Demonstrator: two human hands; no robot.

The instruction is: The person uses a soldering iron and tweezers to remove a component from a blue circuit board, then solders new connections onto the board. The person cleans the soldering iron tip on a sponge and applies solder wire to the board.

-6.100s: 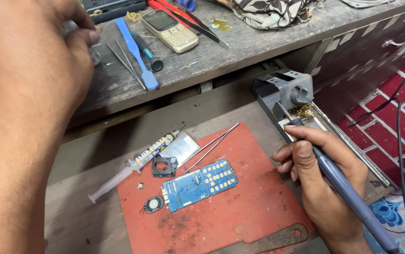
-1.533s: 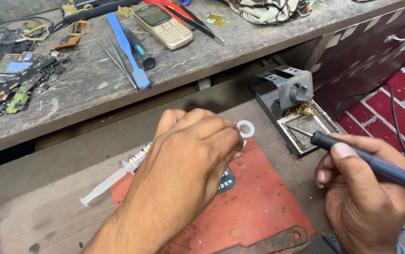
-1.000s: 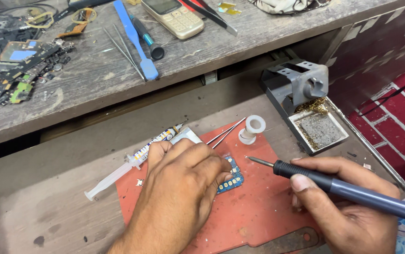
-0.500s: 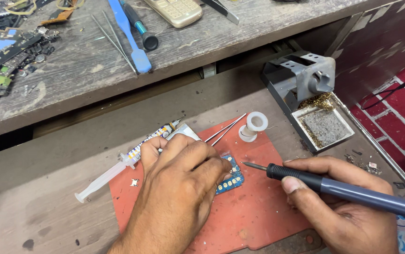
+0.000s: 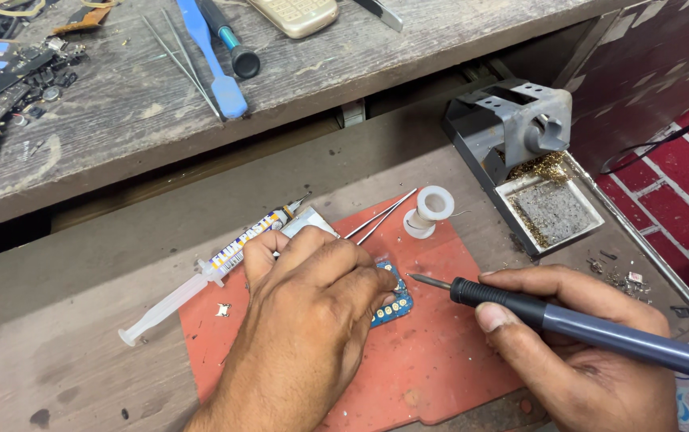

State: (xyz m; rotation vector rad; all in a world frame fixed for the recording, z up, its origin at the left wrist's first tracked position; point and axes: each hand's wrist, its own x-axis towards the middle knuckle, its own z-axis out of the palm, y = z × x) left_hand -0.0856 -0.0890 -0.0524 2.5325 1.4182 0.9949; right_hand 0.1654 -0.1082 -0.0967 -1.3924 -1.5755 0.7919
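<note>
Red mat (image 5: 432,352) on worn wooden bench (image 5: 80,336), brick-patterned floor (image 5: 680,192) beside.

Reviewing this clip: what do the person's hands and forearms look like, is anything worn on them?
Both are bare. The left hand shows no glove, ring or watch, and its forearm runs bare to the bottom edge with no sleeve in view. The right hand is also ungloved and ringless, with short plain nails; its wrist is cut off by the picture edge, so a sleeve or watch there cannot be told.

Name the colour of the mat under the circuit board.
Red-orange mat, in the head view.
</note>
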